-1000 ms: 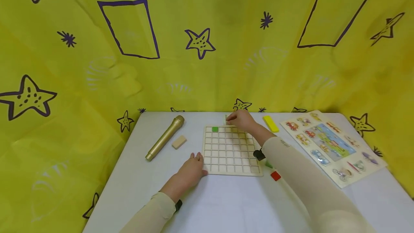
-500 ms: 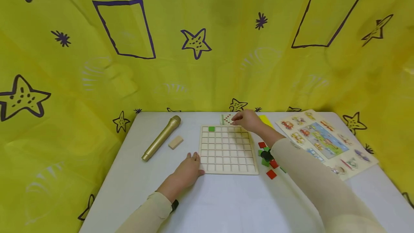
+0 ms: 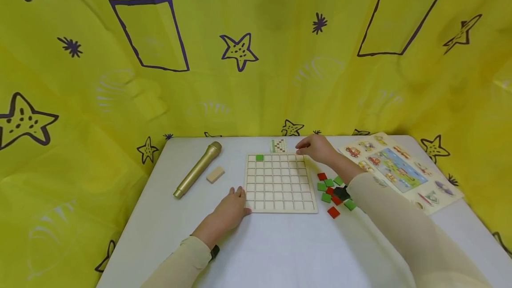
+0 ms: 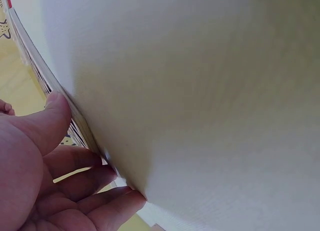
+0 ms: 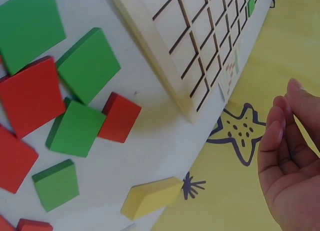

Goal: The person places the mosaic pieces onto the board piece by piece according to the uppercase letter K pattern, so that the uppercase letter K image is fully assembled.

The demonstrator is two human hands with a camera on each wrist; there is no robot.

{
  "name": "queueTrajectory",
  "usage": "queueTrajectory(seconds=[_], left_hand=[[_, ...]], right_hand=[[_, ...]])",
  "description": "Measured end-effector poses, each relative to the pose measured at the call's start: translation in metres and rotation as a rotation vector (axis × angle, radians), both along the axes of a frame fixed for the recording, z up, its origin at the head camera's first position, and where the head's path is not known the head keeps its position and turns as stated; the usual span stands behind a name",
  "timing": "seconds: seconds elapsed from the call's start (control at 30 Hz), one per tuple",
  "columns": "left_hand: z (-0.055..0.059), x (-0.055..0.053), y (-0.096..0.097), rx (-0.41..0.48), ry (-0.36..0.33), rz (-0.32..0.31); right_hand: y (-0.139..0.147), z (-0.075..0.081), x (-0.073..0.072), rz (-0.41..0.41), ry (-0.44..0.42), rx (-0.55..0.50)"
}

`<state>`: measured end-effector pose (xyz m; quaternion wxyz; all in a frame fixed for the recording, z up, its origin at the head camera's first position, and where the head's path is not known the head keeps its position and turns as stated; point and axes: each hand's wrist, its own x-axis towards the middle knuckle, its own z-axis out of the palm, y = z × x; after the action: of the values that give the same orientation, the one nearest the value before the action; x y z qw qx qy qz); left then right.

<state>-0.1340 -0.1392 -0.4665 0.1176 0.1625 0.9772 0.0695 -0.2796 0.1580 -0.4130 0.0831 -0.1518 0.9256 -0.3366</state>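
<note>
A pale wooden grid board [image 3: 282,186] lies on the table, with one green square tile [image 3: 259,158] in its far row. My left hand [image 3: 226,214] rests at the board's near left corner, thumb on the near edge and fingers along the left side. Behind the board lies a small card [image 3: 278,146] with green and red squares. Just right of the card, over the board's far right corner, is my right hand [image 3: 318,149]. Its thumb and fingertips are close together in the right wrist view, with nothing visible between them.
Several loose red and green tiles [image 3: 334,212] lie right of the board. A yellow block [image 5: 151,197] shows in the right wrist view. A picture puzzle [image 3: 404,172] lies at far right. Left are a gold microphone [image 3: 198,170] and a small wooden block [image 3: 215,174].
My right hand has moved right, away from the card, which now lies fully uncovered behind the board. More loose tiles show beside the arm. My left hand stays at the board's corner.
</note>
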Motion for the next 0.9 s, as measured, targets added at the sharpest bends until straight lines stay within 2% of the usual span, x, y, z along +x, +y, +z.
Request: queueTrajectory(seconds=[0.27,0.63,0.9], left_hand=[[-0.001,-0.001,-0.001,0.006,0.011,-0.009],[0.000,0.001,0.002,-0.002,-0.011,0.004],[-0.001,0.000,0.003,-0.006,-0.001,-0.006]], right_hand=[[0.016,0.000,0.006,-0.018,-0.011,0.023],[0.047,-0.012,0.016,-0.049,-0.024,0.030],[0.064,-0.014,0.023,-0.068,-0.056,0.038]])
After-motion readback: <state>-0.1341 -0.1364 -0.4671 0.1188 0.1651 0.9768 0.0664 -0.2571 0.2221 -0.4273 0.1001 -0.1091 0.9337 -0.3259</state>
